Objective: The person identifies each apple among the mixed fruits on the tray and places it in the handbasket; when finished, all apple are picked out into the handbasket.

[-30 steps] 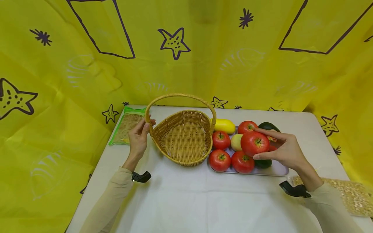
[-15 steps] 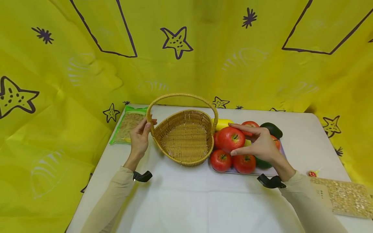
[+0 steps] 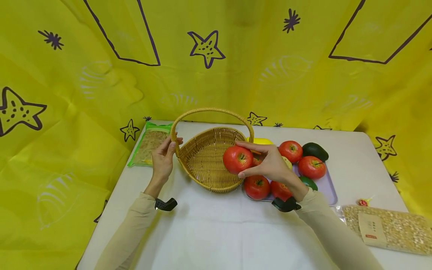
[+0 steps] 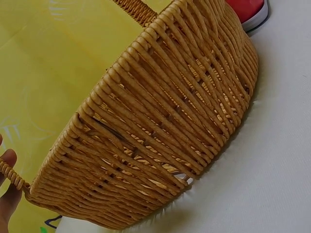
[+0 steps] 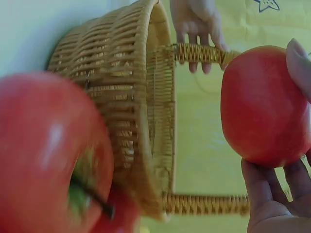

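A red apple (image 3: 237, 159) is pinched between the thumb and fingers of my right hand (image 3: 270, 162), above the right rim of a wicker basket (image 3: 207, 165). In the right wrist view the same apple (image 5: 265, 107) hangs level with the basket's handle, clear of the rim. My left hand (image 3: 163, 159) holds the left foot of the arched handle (image 3: 212, 110). The left wrist view shows the basket's woven side (image 4: 146, 126) and part of my fingers at the handle. No fruit shows inside the basket.
Right of the basket, a lilac tray (image 3: 329, 183) bears several red apples (image 3: 312, 167), a dark green avocado (image 3: 315, 150) and a partly hidden yellow item (image 3: 261, 141). A green-edged packet (image 3: 148, 146) lies behind my left hand. A bag of grains (image 3: 391, 228) lies front right.
My right hand has carried the apple leftward from over the tray to over the basket's right side. My left hand has kept its hold on the handle.
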A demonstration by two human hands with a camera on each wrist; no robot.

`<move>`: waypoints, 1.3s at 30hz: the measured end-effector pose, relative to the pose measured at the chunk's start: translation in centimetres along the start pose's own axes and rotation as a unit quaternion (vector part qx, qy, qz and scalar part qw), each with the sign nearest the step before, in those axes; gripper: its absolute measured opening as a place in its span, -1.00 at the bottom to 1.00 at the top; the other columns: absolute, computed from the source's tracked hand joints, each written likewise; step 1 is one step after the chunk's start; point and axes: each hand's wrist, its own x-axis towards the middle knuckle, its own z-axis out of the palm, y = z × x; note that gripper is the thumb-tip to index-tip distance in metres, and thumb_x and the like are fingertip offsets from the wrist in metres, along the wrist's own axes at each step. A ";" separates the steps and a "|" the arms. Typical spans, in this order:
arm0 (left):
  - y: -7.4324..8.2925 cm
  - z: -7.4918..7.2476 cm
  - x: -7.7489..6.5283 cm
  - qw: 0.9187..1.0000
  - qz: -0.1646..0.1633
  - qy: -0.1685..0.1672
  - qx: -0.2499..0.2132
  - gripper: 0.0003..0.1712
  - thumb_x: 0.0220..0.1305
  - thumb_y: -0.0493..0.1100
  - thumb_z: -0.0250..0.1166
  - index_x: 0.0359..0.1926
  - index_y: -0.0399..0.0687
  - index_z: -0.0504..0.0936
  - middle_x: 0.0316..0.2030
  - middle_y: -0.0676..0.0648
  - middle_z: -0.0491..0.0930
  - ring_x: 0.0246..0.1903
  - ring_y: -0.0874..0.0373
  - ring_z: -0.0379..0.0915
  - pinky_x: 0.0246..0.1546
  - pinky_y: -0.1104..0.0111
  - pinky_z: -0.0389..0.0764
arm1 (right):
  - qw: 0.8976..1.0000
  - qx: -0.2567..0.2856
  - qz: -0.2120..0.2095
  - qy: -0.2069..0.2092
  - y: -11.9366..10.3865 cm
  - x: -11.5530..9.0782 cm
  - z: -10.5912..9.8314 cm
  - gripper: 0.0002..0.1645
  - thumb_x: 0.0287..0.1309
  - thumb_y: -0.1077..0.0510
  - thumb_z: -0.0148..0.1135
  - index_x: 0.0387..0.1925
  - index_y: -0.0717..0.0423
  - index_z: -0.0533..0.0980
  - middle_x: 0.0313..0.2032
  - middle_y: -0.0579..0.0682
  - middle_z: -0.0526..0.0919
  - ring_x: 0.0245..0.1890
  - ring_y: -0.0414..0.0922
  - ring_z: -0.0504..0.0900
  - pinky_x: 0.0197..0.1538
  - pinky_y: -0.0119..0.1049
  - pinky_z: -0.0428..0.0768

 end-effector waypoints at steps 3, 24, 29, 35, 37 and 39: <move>0.0 0.0 0.1 1.000 -0.002 0.001 -0.002 -0.55 0.65 -0.21 0.13 0.42 -0.29 0.55 0.08 -0.42 0.70 0.09 0.18 0.68 0.21 0.41 0.65 | 1.000 0.012 -0.003 -0.010 -0.1 1.2 1.0 0.02 -0.15 0.25 0.79 0.42 -0.04 0.57 0.33 -0.01 0.67 0.27 -0.06 0.68 0.29 -0.17 0.68; 0.0 -0.1 0.0 1.000 -0.016 -0.002 -0.014 -0.56 0.65 -0.22 0.14 0.41 -0.22 0.57 0.09 -0.40 0.70 0.11 0.13 0.68 0.25 0.38 0.65 | 0.999 -0.023 0.033 -0.029 0.1 7.9 4.9 0.03 -0.32 0.15 0.87 0.33 -0.10 0.65 0.25 -0.02 0.71 0.17 -0.04 0.70 0.14 -0.15 0.76; 0.1 -0.1 0.0 1.000 -0.018 -0.005 -0.016 -0.55 0.65 -0.22 0.13 0.42 -0.26 0.56 0.11 -0.48 0.66 0.11 0.13 0.68 0.27 0.35 0.64 | 0.997 -0.017 0.071 -0.028 0.3 9.3 5.2 0.04 -0.37 0.13 0.89 0.31 -0.12 0.66 0.25 -0.03 0.71 0.11 -0.02 0.73 0.16 -0.13 0.75; 0.0 -0.2 0.0 1.000 -0.015 -0.006 -0.019 -0.55 0.65 -0.24 0.12 0.42 -0.30 0.54 0.08 -0.46 0.67 0.12 0.15 0.68 0.27 0.38 0.63 | 0.994 -0.034 0.106 -0.005 1.1 10.7 5.3 0.03 -0.43 0.07 0.91 0.26 -0.30 0.69 0.24 -0.08 0.72 0.15 -0.03 0.71 0.19 -0.08 0.72; 0.0 -0.2 0.0 1.000 -0.014 -0.007 -0.018 -0.55 0.65 -0.24 0.12 0.42 -0.32 0.53 0.08 -0.46 0.67 0.13 0.14 0.67 0.28 0.38 0.63 | 0.993 -0.041 0.110 0.002 1.4 11.1 5.3 0.02 -0.46 0.07 0.92 0.23 -0.36 0.70 0.23 -0.09 0.73 0.17 -0.03 0.69 0.20 -0.07 0.71; 0.0 -0.2 0.0 1.000 -0.014 -0.009 -0.015 -0.55 0.65 -0.24 0.12 0.42 -0.30 0.54 0.08 -0.47 0.67 0.13 0.12 0.67 0.27 0.38 0.63 | 0.993 -0.040 0.113 0.007 1.7 11.4 5.3 0.01 -0.46 0.10 0.92 0.20 -0.35 0.72 0.22 -0.07 0.74 0.18 -0.02 0.68 0.22 -0.06 0.71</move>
